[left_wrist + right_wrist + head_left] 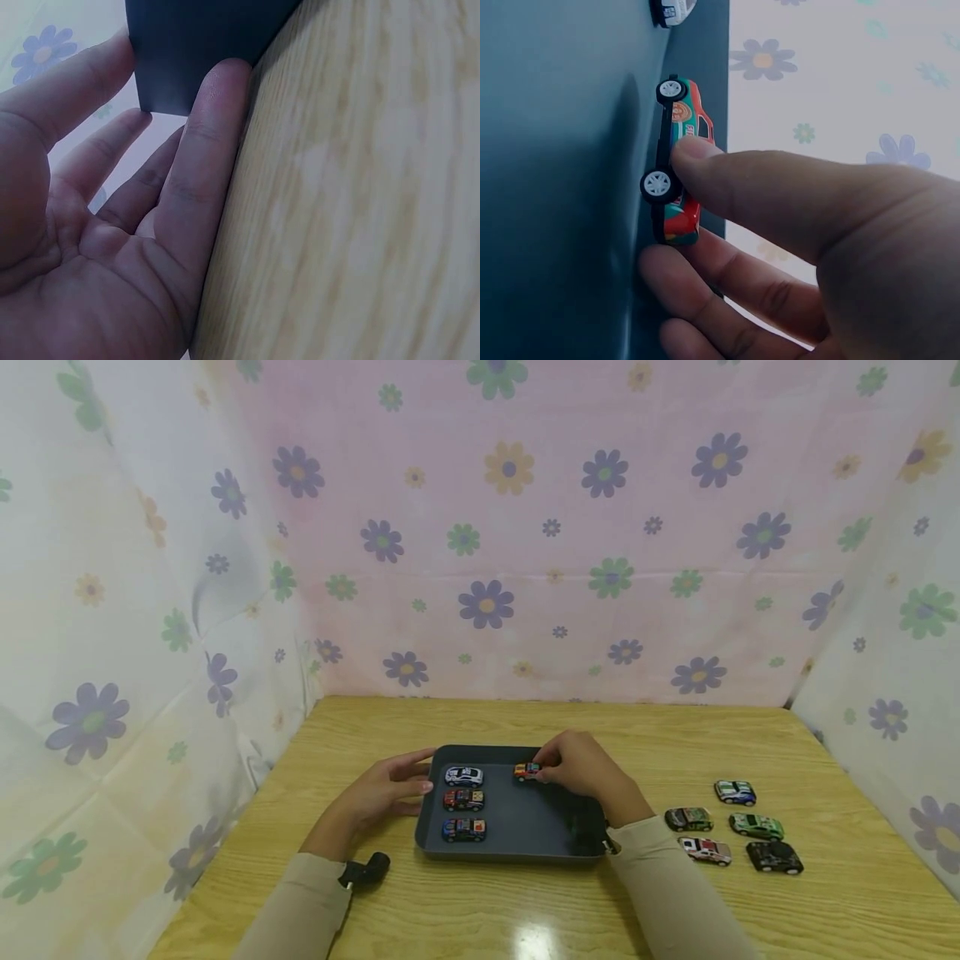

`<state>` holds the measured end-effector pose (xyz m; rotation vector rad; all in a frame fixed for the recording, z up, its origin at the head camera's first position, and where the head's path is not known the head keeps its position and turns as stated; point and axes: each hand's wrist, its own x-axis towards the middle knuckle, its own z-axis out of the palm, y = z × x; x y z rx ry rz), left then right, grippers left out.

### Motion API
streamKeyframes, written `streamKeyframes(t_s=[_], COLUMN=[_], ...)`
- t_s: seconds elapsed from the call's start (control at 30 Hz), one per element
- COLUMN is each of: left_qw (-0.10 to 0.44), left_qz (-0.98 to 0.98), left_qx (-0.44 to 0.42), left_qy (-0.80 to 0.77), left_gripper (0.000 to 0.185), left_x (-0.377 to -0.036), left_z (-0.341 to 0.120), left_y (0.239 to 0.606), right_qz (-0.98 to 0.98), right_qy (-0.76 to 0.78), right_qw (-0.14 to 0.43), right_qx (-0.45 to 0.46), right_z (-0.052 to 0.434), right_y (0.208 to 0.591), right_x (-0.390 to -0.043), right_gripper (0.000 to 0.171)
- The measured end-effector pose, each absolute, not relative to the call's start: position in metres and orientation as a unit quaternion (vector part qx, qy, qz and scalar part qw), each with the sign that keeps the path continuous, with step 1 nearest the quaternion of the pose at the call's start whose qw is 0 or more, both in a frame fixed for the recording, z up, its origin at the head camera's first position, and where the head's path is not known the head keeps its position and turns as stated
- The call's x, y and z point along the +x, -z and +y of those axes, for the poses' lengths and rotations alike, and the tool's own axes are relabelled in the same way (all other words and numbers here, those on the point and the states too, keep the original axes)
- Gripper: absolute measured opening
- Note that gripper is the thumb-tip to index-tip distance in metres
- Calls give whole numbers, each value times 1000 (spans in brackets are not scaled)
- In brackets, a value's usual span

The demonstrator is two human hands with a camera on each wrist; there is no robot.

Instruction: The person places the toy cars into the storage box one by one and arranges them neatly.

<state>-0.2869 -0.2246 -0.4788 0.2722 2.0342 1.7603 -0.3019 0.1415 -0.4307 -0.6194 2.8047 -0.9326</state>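
A dark grey rectangular tray (517,831) lies on the wooden table. Inside its far part my right hand (588,768) pinches a red, green and yellow toy car (527,771), thumb on the car's side in the right wrist view. Three cars stand in a column along the tray's left side: a white one (464,776), a red and black one (463,799) and a blue and black one (464,829). Beside the tray's left wall is my left hand (378,793), its fingers loosely extended. In the left wrist view the fingertips are right at the dark tray wall (202,45).
Several more toy cars stand on the table right of the tray, among them a green one (756,826), a black one (775,857) and a white and red one (705,851). A flower-patterned curtain (555,635) encloses the back and sides of the table (450,910).
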Motion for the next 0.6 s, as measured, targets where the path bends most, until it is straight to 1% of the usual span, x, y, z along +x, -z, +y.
streamKeyframes(t_s=[0.2,0.6], left_qw=[219,222], left_qz=[739,743], left_qx=[104,105], left_qy=[-628,-622], left_gripper=[72,73], left_x=[-286,-286], left_z=[-224,-224], left_y=[477,478], right_qz=[931,936], right_qy=[308,298], right_qw=[62,60], right_qx=[-185,-179], right_z=[136,128], right_y=[435,442], right_x=[-302,-303], right_gripper=[17,16])
